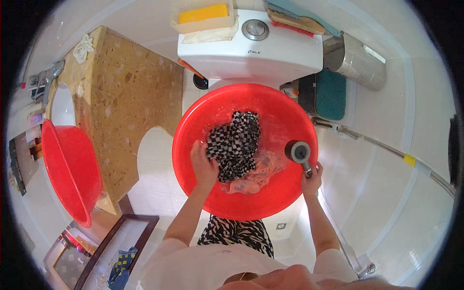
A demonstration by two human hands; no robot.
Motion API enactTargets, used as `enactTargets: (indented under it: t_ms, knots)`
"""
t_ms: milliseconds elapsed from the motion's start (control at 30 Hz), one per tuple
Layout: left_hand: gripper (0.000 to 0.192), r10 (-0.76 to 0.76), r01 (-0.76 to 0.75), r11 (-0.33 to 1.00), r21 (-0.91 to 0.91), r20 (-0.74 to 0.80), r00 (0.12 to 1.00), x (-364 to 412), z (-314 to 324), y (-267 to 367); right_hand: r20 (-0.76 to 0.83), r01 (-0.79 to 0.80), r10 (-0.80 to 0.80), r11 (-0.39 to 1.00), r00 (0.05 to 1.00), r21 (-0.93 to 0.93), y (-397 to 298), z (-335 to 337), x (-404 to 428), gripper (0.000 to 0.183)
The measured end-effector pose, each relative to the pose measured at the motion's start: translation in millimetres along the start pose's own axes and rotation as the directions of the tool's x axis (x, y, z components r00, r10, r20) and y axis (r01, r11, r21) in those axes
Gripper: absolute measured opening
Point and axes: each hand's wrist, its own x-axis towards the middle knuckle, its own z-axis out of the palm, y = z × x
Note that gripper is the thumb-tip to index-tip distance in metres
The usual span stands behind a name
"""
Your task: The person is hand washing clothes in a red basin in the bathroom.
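Observation:
A large red plastic basin [232, 208] stands before me, in front of the toilet tank. Inside it lies a black-and-white checkered cloth [233, 145], partly over a salmon-pink patterned cloth [253, 179]. My left hand [203, 163] rests against the left edge of the checkered cloth, fingers spread; whether it grips any fabric is hard to see. At the basin's right rim, my right hand [311, 181] holds a handheld shower head [300, 151] by its handle, the head over the basin's inside.
A white toilet tank [250, 54] bears brushes [297, 23] and a box with a yellow block [203, 13]. To the left, another red basin [74, 170] is tipped on the stone counter [130, 83]. A metal rail [384, 146] runs along the right wall.

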Motion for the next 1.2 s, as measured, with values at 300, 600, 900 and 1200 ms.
enactTargets:
  t_ms: [300,600,900,1200]
  knots:
    - [0.063,0.135,-0.425,0.847,0.318,0.645,0.752,59,150,24,-0.044,0.011,-0.01,1.0,0.999,0.022,-6,3,-1,0.045]
    - [0.066,0.5,-0.594,0.803,0.054,0.483,0.719,70,170,16,-0.043,0.04,-0.042,0.999,0.998,-0.027,-16,1,2,0.043]
    - [0.023,0.167,-0.166,0.986,-0.022,0.21,0.963,30,80,-28,-0.024,-0.028,0.027,0.999,0.999,-0.045,-9,-2,-2,0.046]
    - [0.031,-0.092,0.201,0.945,-0.259,0.379,0.921,38,78,29,-0.036,0.038,-0.039,0.999,0.999,-0.028,-4,-1,-1,0.045]
